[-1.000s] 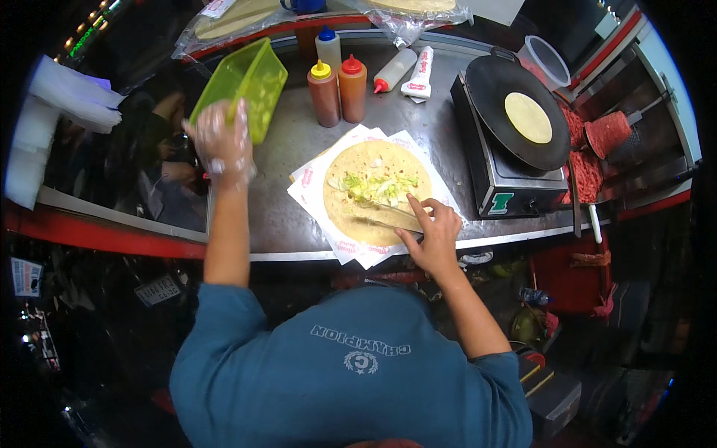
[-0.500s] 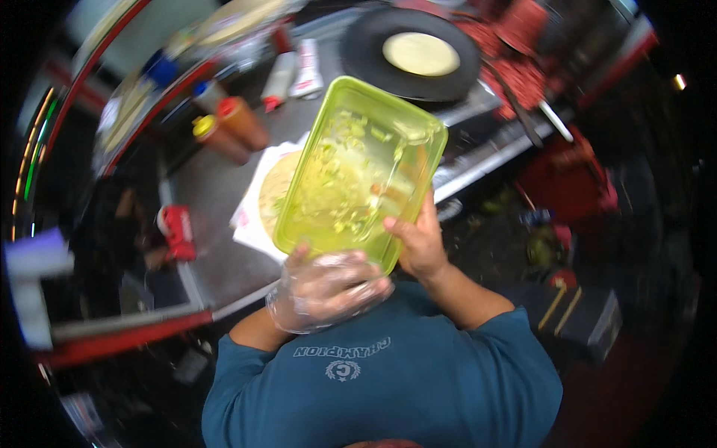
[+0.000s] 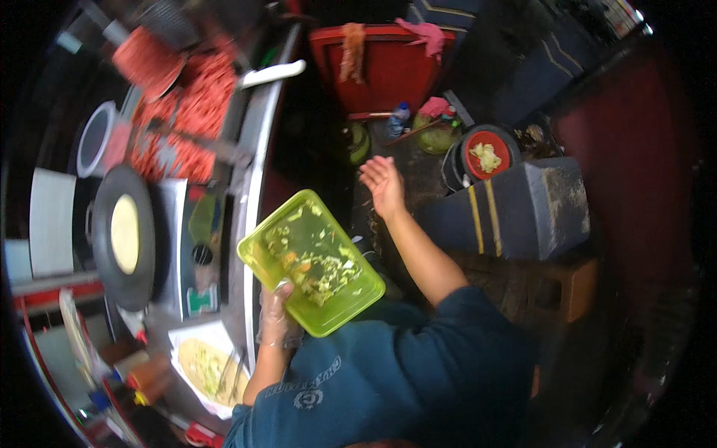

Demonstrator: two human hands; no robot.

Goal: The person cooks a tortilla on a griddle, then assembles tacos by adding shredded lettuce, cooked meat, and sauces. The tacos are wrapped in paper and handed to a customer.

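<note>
In my left hand (image 3: 276, 312), which wears a clear plastic glove, I grip a green plastic tub (image 3: 348, 240) by its near left side. The tub is tilted toward me, with scraps of shredded cabbage or lettuce over its bottom. My bare right hand (image 3: 384, 187) is off the tub, stretched forward with nothing in it and its fingers extended. Left of my left forearm, a flatbread (image 3: 196, 357) topped with shredded greens lies on white paper (image 3: 179, 334). Metal tongs (image 3: 237, 377) rest on its right side.
On the left, a round black griddle (image 3: 143, 261) bears a pale flatbread (image 3: 125, 233). Beyond it are a heap of reddish shredded meat (image 3: 205, 97) and a white-handled knife (image 3: 276, 73). A red bowl of pale greens (image 3: 487, 155) sits ahead right, beside a dark box (image 3: 455, 220).
My view has swung right, off the counter. My right hand has let go of the tub and reaches out; the left now holds it alone. The topped flatbread shows more fully.
</note>
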